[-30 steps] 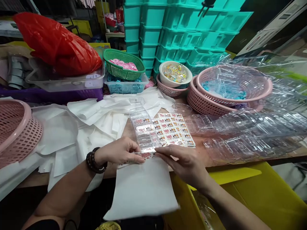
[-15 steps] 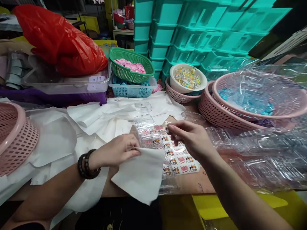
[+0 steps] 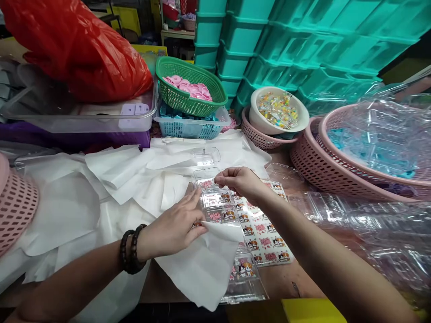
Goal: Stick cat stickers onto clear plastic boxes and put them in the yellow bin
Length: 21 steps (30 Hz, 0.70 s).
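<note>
My left hand (image 3: 177,224), with dark bead bracelets at its wrist, keeps a white paper sheet (image 3: 205,264) under its thumb. Its fingertips reach the edge of a clear plastic box (image 3: 215,199). My right hand (image 3: 237,181) pinches the right end of a small printed sticker (image 3: 205,183) over the upper box of the row. Several clear boxes run down the table, some bearing stickers with cartoon cats or dogs and pink lettering. Beneath my right forearm lies a sheet of the same stickers (image 3: 264,229). The white sheet covers part of the row.
White paper sheets (image 3: 67,202) spread across the left. Pink baskets (image 3: 306,157) and clear plastic packaging (image 3: 353,211) occupy the right. Behind stand a green basket (image 3: 218,96) of pink pieces, a white bowl (image 3: 257,114), a red bag (image 3: 101,58) and stacked teal bins (image 3: 232,58).
My right hand has moved left with the sticker, from above the sticker sheet to the upper box. My left fingers have stretched forward to the box edge, still with the white paper. The view has shifted.
</note>
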{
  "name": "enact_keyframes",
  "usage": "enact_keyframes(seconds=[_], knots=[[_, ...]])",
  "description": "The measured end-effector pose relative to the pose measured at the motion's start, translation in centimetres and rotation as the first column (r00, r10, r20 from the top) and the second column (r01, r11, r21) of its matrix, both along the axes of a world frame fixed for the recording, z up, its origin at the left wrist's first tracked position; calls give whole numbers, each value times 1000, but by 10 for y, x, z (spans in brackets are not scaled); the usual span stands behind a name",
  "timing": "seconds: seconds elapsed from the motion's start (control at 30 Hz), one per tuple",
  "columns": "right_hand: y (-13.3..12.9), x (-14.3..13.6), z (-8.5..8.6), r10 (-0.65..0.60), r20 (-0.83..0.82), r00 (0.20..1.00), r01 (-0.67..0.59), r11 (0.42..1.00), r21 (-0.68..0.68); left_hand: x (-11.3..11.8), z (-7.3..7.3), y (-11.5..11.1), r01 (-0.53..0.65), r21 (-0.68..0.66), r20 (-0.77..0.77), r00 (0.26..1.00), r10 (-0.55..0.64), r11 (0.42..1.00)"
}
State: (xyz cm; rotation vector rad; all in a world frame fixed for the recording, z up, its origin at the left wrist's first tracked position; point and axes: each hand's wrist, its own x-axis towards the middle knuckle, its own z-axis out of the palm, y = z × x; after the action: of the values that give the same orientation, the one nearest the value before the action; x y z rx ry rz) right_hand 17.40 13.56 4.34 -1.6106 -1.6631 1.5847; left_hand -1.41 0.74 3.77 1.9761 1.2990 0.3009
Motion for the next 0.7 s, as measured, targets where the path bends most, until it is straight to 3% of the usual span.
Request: enact_keyframes(seconds=[0.27, 0.43, 0.57, 0.7], knots=[[-4, -5, 5, -14, 63, 998, 12, 1000, 19, 0, -6, -2, 7, 42, 4, 1000, -7, 999], [-8, -7, 8, 2, 183, 983, -29, 989, 146, 2, -5, 0, 26, 169, -26, 999, -22, 985], [-12, -11, 9, 42, 350, 936, -157, 940, 305, 2, -3, 4, 83, 151, -54, 996, -75, 985], [-14, -9, 8, 72, 558, 827, -338, 857, 389, 0, -2, 9, 56, 121, -37, 998, -52, 991]])
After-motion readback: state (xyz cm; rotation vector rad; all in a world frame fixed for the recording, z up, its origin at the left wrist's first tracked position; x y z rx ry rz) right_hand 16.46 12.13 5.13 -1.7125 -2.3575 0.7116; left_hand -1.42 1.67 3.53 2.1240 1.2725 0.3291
